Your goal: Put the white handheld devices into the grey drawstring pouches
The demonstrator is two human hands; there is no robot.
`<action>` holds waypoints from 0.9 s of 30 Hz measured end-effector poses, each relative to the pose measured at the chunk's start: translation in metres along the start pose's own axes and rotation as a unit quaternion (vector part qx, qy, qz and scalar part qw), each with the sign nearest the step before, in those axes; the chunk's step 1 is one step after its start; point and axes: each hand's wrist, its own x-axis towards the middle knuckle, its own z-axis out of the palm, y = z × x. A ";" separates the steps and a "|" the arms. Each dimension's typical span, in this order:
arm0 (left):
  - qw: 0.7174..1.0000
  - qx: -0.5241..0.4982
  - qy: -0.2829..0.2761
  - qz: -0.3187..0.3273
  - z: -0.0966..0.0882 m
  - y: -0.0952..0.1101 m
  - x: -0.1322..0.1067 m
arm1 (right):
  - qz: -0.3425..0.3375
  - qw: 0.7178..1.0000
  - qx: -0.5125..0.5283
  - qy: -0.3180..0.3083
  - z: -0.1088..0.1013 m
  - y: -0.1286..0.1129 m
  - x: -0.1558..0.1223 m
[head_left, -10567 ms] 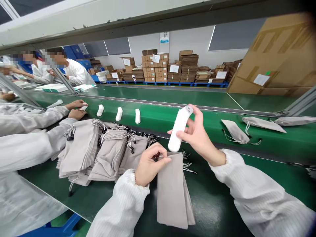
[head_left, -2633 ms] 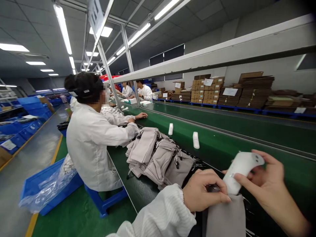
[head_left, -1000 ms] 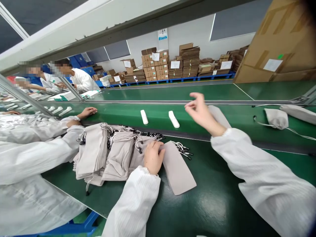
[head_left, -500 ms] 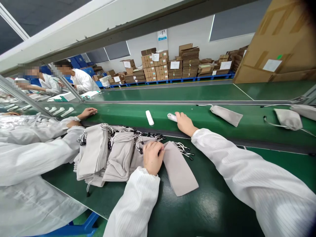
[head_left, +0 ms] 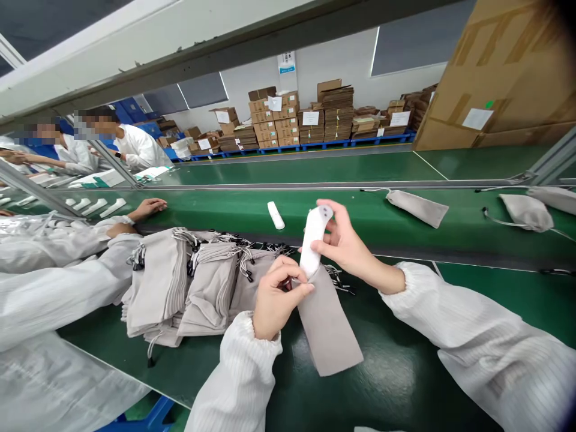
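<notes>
My right hand [head_left: 346, 246] grips a white oblong device [head_left: 314, 236], its lower end at the mouth of a grey drawstring pouch [head_left: 327, 327]. My left hand [head_left: 275, 295] pinches the pouch's open top edge. The pouch lies flat on the green bench [head_left: 396, 366] in front of me. A heap of empty grey pouches [head_left: 189, 285] with black cord stoppers lies just left of my left hand. One more white device [head_left: 276, 215] lies on the green conveyor belt [head_left: 450, 234] beyond my hands.
Filled pouches [head_left: 418, 207] lie on the belt to the right. A co-worker's white sleeves and hands [head_left: 144, 210] rest at the left. Other people sit far left. A big cardboard box [head_left: 508, 84] stands at the upper right; stacked cartons [head_left: 297, 120] line the far wall.
My right hand picked a white device off the belt and brought it back to the pouch mouth. My left hand lifted and pinched the pouch's top edge open.
</notes>
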 end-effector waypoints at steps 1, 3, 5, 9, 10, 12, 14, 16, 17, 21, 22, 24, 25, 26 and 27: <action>1.000 -0.010 0.022 0.001 0.001 0.002 0.000 | -0.003 0.999 -0.024 -0.028 0.000 -0.001 -0.002; 0.997 -0.023 0.072 0.003 0.004 0.005 -0.001 | 0.000 0.991 -0.080 -0.104 -0.001 -0.003 -0.007; 0.995 -0.021 0.100 -0.001 0.005 0.007 -0.002 | 0.035 0.977 -0.123 -0.172 -0.003 -0.005 -0.012; 0.996 -0.019 0.087 -0.020 -0.003 0.008 -0.002 | 0.146 0.943 -0.174 -0.244 -0.020 -0.015 -0.027; 0.994 -0.034 0.096 -0.028 -0.007 0.008 -0.001 | 0.161 0.934 -0.174 -0.268 -0.028 -0.019 -0.031; 0.983 -0.092 0.146 -0.055 -0.018 0.008 0.001 | 0.183 0.922 -0.146 -0.307 -0.049 -0.034 -0.042; 0.964 -0.156 0.198 -0.082 -0.025 0.008 0.004 | 0.197 0.928 -0.102 -0.301 -0.067 -0.053 -0.051; 0.961 -0.181 0.186 -0.097 -0.026 0.004 0.006 | 0.187 0.950 -0.057 -0.242 -0.078 -0.073 -0.057; 0.968 -0.166 0.159 -0.101 -0.024 0.000 0.007 | 0.172 0.965 -0.033 -0.195 -0.080 -0.083 -0.058; 0.992 0.081 0.045 -0.084 -0.009 -0.027 0.007 | 0.048 0.996 0.000 0.071 -0.073 -0.105 -0.040; 0.985 0.154 0.026 -0.075 -0.005 -0.035 0.006 | -0.004 0.990 -0.028 0.138 -0.069 -0.105 -0.031; 0.966 0.249 -0.002 -0.068 -0.001 -0.050 0.004 | -0.097 0.965 -0.115 0.214 -0.063 -0.095 -0.007; 0.960 0.270 -0.008 -0.071 0.001 -0.056 0.003 | -0.123 0.953 -0.171 0.216 -0.060 -0.086 0.006; 0.957 0.279 -0.011 -0.075 0.001 -0.061 0.003 | -0.129 0.944 -0.232 0.195 -0.056 -0.074 0.020; 0.956 0.282 -0.010 -0.078 0.002 -0.064 0.002 | -0.116 0.935 -0.296 0.157 -0.053 -0.059 0.034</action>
